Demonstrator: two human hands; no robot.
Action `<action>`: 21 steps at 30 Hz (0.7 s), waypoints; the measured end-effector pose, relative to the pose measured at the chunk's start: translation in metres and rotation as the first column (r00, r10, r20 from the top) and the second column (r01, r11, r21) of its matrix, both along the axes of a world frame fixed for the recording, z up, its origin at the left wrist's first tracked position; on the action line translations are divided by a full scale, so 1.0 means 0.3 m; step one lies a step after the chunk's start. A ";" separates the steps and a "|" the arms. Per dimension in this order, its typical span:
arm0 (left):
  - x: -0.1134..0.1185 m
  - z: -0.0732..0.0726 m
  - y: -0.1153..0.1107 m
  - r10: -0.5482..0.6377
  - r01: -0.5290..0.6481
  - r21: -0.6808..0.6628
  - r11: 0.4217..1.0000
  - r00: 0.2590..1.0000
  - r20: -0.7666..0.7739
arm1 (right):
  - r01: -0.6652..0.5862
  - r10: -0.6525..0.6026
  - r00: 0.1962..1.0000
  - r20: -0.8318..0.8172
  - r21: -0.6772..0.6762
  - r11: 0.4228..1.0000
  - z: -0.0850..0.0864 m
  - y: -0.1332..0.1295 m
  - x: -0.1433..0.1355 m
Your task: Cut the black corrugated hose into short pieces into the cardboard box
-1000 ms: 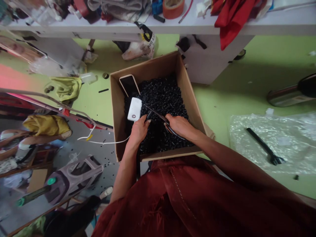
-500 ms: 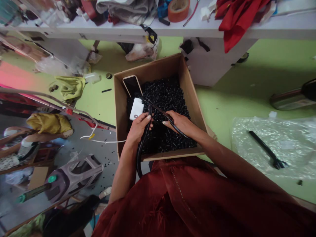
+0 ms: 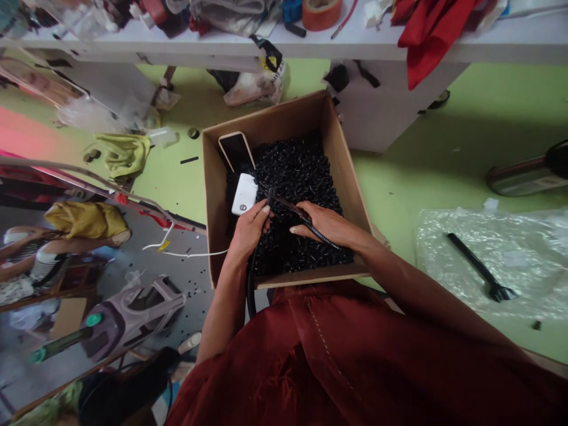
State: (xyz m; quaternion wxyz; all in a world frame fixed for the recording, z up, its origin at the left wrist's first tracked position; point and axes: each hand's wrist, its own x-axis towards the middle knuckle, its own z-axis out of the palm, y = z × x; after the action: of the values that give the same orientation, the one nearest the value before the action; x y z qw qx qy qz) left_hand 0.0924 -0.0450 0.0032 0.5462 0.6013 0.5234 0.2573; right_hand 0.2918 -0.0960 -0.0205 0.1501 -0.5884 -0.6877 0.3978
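A cardboard box [image 3: 355, 195] holds a heap of small black pieces [image 3: 297, 165]. My left hand [image 3: 251, 228] is closed around a black ribbed tube [image 3: 251, 284] near its upper end; the tube hangs down over the box's near edge. My right hand [image 3: 322, 222] grips a long dark tool or strip [image 3: 288, 204], whose far tip meets the tube's end. What exactly this thing is cannot be made out. Beside my left hand lies a white device [image 3: 244, 193], with a phone [image 3: 236, 152] leaning in the box's back left corner.
Behind the box runs a white shelf [image 3: 355, 52] with orange tape [image 3: 322, 13] and red cloth [image 3: 437, 35]. At right, a plastic sheet [image 3: 532, 260] bears a black strip. A white cable [image 3: 199, 254] crosses the box's left edge. Another person's legs [image 3: 53, 260] show at left.
My left hand has shifted slightly down and left along with the tube. The tube's visible upper part above my fingers looks shorter. The view has moved a little.
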 end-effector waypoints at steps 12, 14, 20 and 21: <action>0.000 0.001 0.001 -0.052 0.050 -0.041 0.998 0.998 -0.037 | -0.041 0.042 0.999 0.005 -0.028 0.999 0.022 0.003 -0.002; 0.000 0.006 0.000 -0.059 0.057 -0.051 0.997 0.998 -0.026 | -0.058 0.058 0.998 0.017 -0.029 0.998 0.027 0.005 -0.002; -0.006 0.019 0.001 -0.134 0.132 -0.021 0.991 0.985 -0.112 | -0.101 0.101 0.994 0.050 0.009 0.995 0.032 0.001 -0.001; -0.007 0.017 0.002 -0.131 0.129 -0.023 0.991 0.984 -0.118 | -0.104 0.103 0.993 0.057 0.019 0.994 0.031 0.000 -0.002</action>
State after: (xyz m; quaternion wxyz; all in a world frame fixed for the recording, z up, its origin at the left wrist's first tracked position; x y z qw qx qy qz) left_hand 0.0902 -0.0444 0.0084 0.5341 0.6443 0.5167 0.1807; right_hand 0.2913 -0.0958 -0.0112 0.1164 -0.5613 -0.7254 0.3809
